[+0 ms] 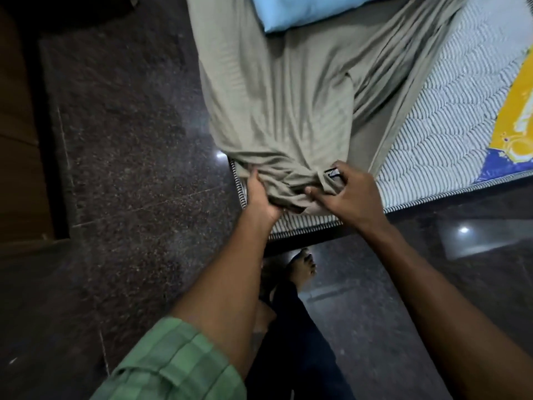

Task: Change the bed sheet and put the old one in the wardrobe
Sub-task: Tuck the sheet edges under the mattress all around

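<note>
- The bed sheet (pixel 288 111), olive-grey, is found lying over the left part of the mattress (pixel 438 134), drawn into long folds that run toward the near corner, where it is bunched.
- The sheet is judged soft, light and limp; no stiffness is shown, and it is expected to drag and trail rather than slide freely over the quilted ticking.
- The best hold is judged to be the gathered cloth at the near corner, where several layers can be taken at once.
- The left hand (pixel 261 197) is closed round the bunched edge at the corner of the mattress.
- The right hand (pixel 346 194) is pinching the same bunch just to the right, fingers curled into the cloth.
- The right part of the mattress is seen uncovered, its striped surface bare.
- A blue pillow (pixel 302 10) is resting on the far end of the sheet; a snag is possible if the sheet is pulled.
- A yellow and blue cloth (pixel 516 122) is noted at the right edge.
- Dark polished floor (pixel 129 140) surrounds the bed.
</note>
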Action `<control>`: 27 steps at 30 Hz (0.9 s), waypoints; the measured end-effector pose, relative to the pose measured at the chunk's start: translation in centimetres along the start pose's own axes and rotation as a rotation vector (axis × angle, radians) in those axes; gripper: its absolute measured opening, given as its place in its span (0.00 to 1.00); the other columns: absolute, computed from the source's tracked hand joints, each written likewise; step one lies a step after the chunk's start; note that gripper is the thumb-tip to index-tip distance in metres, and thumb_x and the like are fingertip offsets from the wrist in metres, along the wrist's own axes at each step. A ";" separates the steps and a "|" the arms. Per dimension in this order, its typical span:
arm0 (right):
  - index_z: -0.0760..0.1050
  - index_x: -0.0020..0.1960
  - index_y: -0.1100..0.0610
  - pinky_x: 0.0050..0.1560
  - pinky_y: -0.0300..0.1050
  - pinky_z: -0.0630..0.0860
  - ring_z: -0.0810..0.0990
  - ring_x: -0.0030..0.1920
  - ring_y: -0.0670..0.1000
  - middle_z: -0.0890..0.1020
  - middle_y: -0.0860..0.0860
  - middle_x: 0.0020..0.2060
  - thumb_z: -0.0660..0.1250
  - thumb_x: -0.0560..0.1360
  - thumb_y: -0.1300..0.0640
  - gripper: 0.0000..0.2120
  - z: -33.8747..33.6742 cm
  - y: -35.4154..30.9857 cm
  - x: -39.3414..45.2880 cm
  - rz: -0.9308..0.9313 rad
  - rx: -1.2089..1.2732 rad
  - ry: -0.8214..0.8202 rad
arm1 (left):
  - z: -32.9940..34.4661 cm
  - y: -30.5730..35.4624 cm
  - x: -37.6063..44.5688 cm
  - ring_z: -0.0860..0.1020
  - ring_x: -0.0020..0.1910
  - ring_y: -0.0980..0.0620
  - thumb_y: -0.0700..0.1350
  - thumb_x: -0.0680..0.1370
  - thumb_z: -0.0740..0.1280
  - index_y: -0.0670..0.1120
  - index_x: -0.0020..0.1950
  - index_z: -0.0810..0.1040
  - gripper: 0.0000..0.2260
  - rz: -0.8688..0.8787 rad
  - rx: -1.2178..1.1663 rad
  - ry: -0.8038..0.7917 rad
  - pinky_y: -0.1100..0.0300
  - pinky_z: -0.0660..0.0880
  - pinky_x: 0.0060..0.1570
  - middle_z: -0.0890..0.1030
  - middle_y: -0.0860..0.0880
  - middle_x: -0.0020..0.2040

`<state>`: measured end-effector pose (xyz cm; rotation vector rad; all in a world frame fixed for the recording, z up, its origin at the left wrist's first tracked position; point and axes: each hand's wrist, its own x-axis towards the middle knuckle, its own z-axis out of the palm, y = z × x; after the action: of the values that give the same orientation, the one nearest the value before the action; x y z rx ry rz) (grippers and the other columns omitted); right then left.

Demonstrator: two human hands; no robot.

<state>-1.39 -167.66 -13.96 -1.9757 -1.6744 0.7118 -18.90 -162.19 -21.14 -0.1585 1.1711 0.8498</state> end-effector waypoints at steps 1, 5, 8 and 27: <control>0.71 0.42 0.53 0.36 0.49 0.72 0.79 0.38 0.52 0.77 0.46 0.34 0.77 0.68 0.46 0.17 0.4 0.1 -0.7 0.005 -0.029 0.044 | -1.6 -1.0 -1.2 0.80 0.62 0.38 0.66 0.83 0.54 0.43 0.62 0.81 0.30 -0.014 0.039 0.069 0.46 0.79 0.56 0.83 0.39 0.61; 0.70 0.42 0.53 0.44 0.55 0.71 0.75 0.44 0.58 0.75 0.50 0.41 0.69 0.62 0.60 0.11 1.8 0.1 -4.1 -0.034 -0.018 0.153 | -6.6 -4.6 -6.2 0.83 0.59 0.46 0.67 0.78 0.64 0.48 0.66 0.82 0.27 0.038 0.171 0.220 0.54 0.80 0.53 0.86 0.47 0.58; 0.75 0.49 0.54 0.60 0.58 0.67 0.76 0.58 0.59 0.77 0.52 0.52 0.67 0.63 0.55 0.15 3.5 0.0 -7.3 0.047 -0.183 0.220 | -9.0 -6.1 -9.2 0.85 0.56 0.45 0.63 0.72 0.72 0.46 0.62 0.84 0.26 0.080 0.125 0.240 0.53 0.82 0.52 0.86 0.45 0.57; 0.80 0.57 0.58 0.34 0.42 0.76 0.82 0.48 0.54 0.83 0.54 0.50 0.73 0.72 0.53 0.15 10.6 -3.7 -11.2 0.715 0.268 -0.699 | -18.9 -3.4 -11.3 0.83 0.52 0.41 0.44 0.83 0.63 0.40 0.49 0.78 0.09 0.218 0.012 0.792 0.51 0.80 0.39 0.82 0.38 0.57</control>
<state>-12.45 -177.99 -18.67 -2.2511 -1.0240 1.9469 -32.10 -180.06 -20.40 -0.3854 1.9591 1.0051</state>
